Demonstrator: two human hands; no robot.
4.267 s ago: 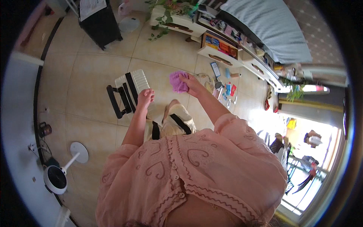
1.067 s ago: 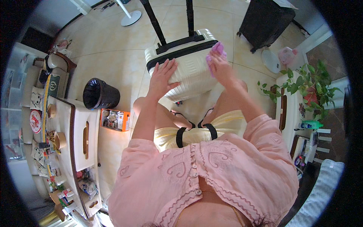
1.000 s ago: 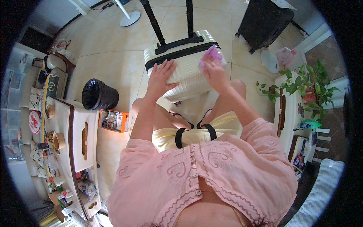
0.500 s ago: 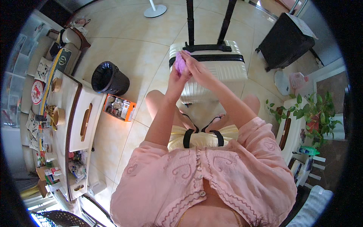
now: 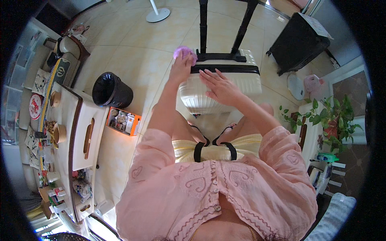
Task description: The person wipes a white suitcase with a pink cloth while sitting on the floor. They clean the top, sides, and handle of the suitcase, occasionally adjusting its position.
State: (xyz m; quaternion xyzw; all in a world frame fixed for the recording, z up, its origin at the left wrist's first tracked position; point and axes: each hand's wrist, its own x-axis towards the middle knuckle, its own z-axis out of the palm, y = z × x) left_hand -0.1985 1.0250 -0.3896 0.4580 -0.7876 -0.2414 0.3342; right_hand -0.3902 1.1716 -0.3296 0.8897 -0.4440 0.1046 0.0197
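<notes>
In front of my knees stands a cream ribbed suitcase [image 5: 237,84] with a black band across it and its black telescopic handle [image 5: 204,28] pulled up. My left hand [image 5: 181,69] is closed on a crumpled purple cloth [image 5: 185,52] at the suitcase's far left corner. Part of the cloth spreads past the fingers, beyond the case's edge. My right hand [image 5: 220,86] lies flat over the upper face near the black band, fingers spread, holding nothing. Whether its palm presses on the shell I cannot tell.
Left of me are a black lined bin [image 5: 112,89], an orange box [image 5: 124,121] of small items and a long white table [image 5: 82,136]. A black suitcase [image 5: 297,44] stands at the far right, with a leafy plant [image 5: 329,116] nearer. A white round stand base [image 5: 158,15] is ahead.
My hands were together around the purple cloth. Now they are apart: the left has carried the cloth slightly left, and the right has let go and moved right and nearer over the suitcase.
</notes>
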